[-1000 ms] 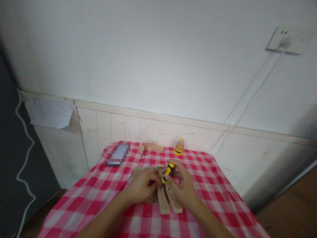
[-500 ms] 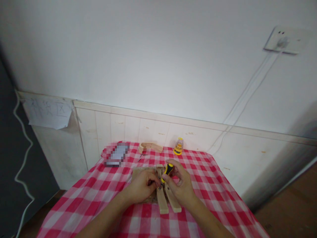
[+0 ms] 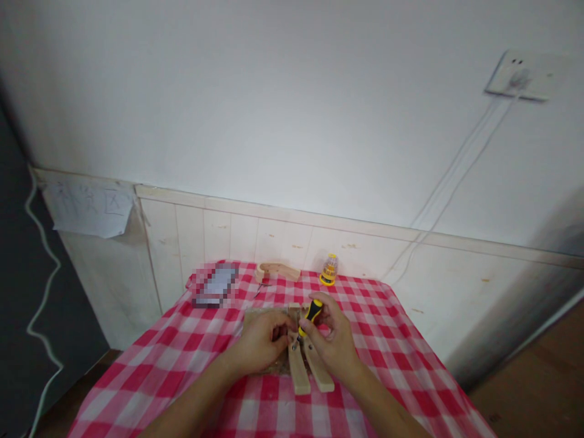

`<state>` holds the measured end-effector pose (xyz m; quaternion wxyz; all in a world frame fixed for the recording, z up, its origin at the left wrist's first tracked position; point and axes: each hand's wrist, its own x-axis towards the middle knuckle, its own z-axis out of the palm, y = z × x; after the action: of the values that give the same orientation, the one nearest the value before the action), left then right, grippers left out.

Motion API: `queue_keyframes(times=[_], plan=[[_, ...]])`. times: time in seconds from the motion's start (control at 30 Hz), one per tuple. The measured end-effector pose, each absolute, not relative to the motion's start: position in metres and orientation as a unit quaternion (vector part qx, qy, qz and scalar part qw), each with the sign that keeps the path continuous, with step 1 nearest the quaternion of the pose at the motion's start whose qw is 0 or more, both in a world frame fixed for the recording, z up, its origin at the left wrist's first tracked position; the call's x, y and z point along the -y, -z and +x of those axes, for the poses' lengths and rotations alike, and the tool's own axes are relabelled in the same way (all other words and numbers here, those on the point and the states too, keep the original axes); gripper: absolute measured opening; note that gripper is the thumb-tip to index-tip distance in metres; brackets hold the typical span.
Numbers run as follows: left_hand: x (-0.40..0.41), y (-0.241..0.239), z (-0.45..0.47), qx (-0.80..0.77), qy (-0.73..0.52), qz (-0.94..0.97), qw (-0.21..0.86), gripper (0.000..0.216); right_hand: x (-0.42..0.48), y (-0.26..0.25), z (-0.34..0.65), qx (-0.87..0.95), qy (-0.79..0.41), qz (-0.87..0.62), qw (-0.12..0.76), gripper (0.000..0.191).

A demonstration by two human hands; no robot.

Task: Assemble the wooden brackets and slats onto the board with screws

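Observation:
My right hand (image 3: 331, 340) is closed round a small yellow and black screwdriver (image 3: 309, 316), whose tip points down at a wooden assembly (image 3: 298, 368) of two pale slats on a flat board. My left hand (image 3: 262, 340) rests curled on that board just left of the tip, its fingertips pinched near the screw spot. What they pinch is too small to make out. All of this lies on a table with a red and white checked cloth (image 3: 182, 365).
A curved wooden piece (image 3: 277, 271) and a yellow screwdriver bit holder (image 3: 329, 270) stand at the table's far edge by the panelled wall. A blurred flat object (image 3: 214, 285) lies at the far left corner. A white cable (image 3: 43, 286) hangs at the left.
Both hands stay on the wooden assembly. The screwdriver handle has shifted slightly in my right hand's fingers; the camera view has shifted a little.

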<state>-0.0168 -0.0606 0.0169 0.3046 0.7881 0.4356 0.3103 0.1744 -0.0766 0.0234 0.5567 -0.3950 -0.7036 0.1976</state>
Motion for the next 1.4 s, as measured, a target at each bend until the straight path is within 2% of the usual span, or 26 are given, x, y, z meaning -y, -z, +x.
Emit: queue_keyframes(times=[0.17, 0.3, 0.77, 1.07, 1.4], plan=[[0.058, -0.017, -0.016, -0.481, -0.331, 0.754, 0.301, 0.031, 0.071, -0.016, 0.175, 0.664, -0.207, -0.406, 0.592, 0.04], [0.057, -0.018, -0.016, -0.48, -0.322, 0.771, 0.268, 0.022, 0.067, -0.01, 0.173, 0.623, -0.205, -0.429, 0.621, 0.045], [0.058, -0.021, -0.017, -0.465, -0.306, 0.785, 0.273, 0.026, 0.065, -0.008, 0.176, 0.671, -0.181, -0.427, 0.578, 0.045], [0.059, -0.021, -0.016, -0.464, -0.31, 0.784, 0.273, 0.024, 0.072, -0.027, 0.174, 0.726, -0.243, -0.376, 0.522, 0.037], [0.06, -0.023, -0.016, -0.465, -0.306, 0.789, 0.261, 0.023, 0.067, -0.023, 0.175, 0.679, -0.264, -0.401, 0.555, 0.039]])
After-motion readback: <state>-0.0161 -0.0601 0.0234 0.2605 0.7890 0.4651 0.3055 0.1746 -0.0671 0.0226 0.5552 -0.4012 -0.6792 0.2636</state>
